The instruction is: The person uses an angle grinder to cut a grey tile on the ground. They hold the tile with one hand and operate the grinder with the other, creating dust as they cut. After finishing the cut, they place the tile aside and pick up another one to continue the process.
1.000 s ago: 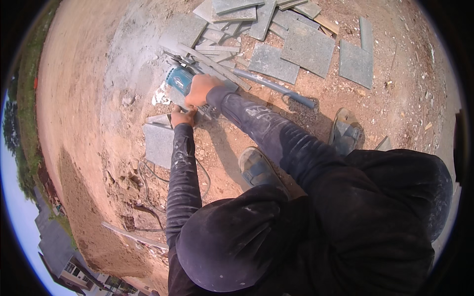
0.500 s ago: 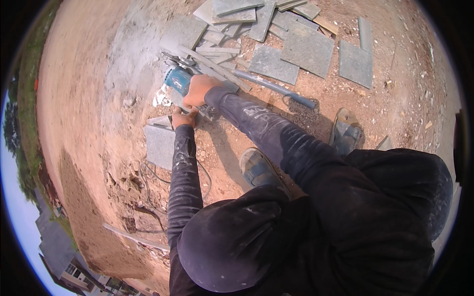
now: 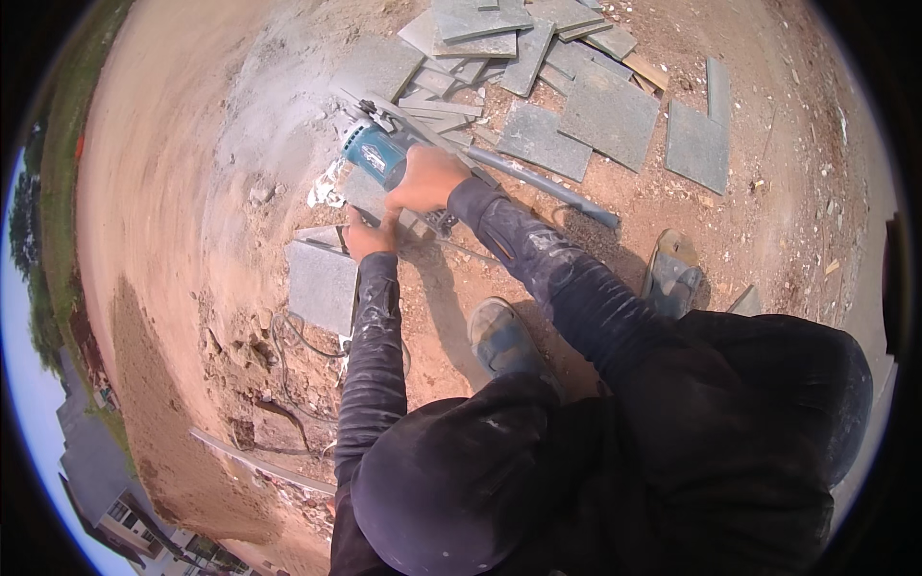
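My right hand (image 3: 427, 180) is wrapped around a teal handheld power cutter (image 3: 375, 154), its dusty metal guard and base pointing away from me. Under the cutter lies a grey stone tile (image 3: 361, 192), partly hidden by the tool and my hands. Close beside the right hand, my left hand (image 3: 370, 235) presses its fingers on the near edge of that tile. Another grey tile (image 3: 322, 285) lies on the dirt next to my left wrist. Pale dust covers the ground beyond the cutter.
A pile of grey tiles and offcuts (image 3: 610, 115) spreads across the far side. A grey pipe (image 3: 547, 180) lies right of the cutter. My sandalled feet (image 3: 509, 336) stand nearby. A loose cable (image 3: 283, 360) and a long strip (image 3: 259, 464) lie at left.
The cutter and my right hand have moved slightly to the right. My left hand stays near the tile's edge. The dust plume by the cutter looks thinner. The whole view has shifted a little.
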`<state>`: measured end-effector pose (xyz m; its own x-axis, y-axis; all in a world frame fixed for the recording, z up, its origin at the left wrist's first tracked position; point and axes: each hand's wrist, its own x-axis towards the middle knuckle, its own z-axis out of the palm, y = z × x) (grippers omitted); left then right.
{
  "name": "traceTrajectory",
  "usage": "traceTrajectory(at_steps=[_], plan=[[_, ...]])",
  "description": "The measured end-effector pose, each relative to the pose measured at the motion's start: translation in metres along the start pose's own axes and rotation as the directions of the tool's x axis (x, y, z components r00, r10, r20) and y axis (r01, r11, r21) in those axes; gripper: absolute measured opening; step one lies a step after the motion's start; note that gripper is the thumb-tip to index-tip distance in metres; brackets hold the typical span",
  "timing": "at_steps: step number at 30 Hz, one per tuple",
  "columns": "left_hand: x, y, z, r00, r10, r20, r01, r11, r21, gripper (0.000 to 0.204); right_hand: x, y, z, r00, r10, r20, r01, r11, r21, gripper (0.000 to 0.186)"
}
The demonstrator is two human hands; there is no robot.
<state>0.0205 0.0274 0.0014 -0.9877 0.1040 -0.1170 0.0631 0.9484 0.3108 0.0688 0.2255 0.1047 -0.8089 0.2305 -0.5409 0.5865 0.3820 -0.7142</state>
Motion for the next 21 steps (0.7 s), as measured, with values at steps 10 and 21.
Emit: traceTrajectory(at_steps=[10, 21], plan=[[-0.143, 0.143, -0.036, 0.893, 0.414, 0.177, -0.014, 0.419, -0.908, 0.081, -0.048, 0.034, -0.063, 0.984, -0.052, -0.172, 0.128, 0.875, 0.467, 0.038], [-0.159, 0.178, -0.011, 0.708, 0.591, 0.387, 0.317, 0.224, -0.921, 0.081, -0.088, 0.076, -0.101, 0.934, 0.150, -0.325, 0.036, 0.863, 0.504, 0.027]])
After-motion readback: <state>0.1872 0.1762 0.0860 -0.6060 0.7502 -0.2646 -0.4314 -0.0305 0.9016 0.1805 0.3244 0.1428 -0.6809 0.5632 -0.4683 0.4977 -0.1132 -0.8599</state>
